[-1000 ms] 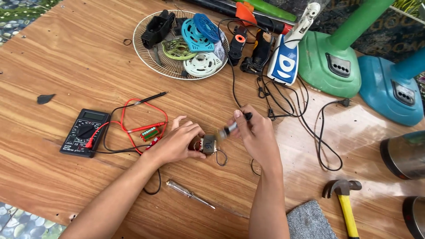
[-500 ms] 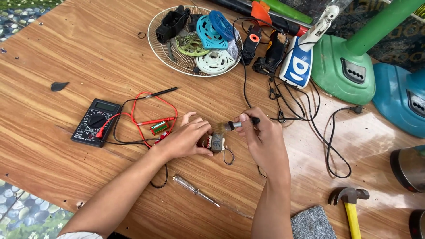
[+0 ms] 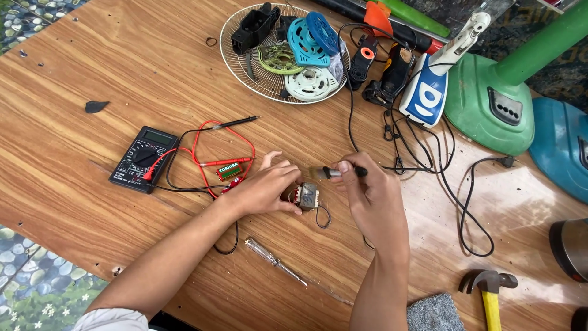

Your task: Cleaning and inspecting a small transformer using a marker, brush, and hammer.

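**Small motor held and touched with a tool on a wooden table**

A small motor [image 3: 308,197] is gripped by the closed fingers of the left hand [image 3: 264,188] near the middle of the table [image 3: 92,67]. A thin tool [image 3: 343,172] is pinched in the right hand [image 3: 372,197], its long axis lying left to right, its tip just above the motor. The motor sits between both hands, touching the left. The tip is blurred, and the motor is half hidden by fingers. A multimeter [image 3: 144,159] and screwdriver [image 3: 275,262] lie nearby.

Bright, even daylight; soft shadows, mild glare on the table [image 3: 92,73], sharp focus
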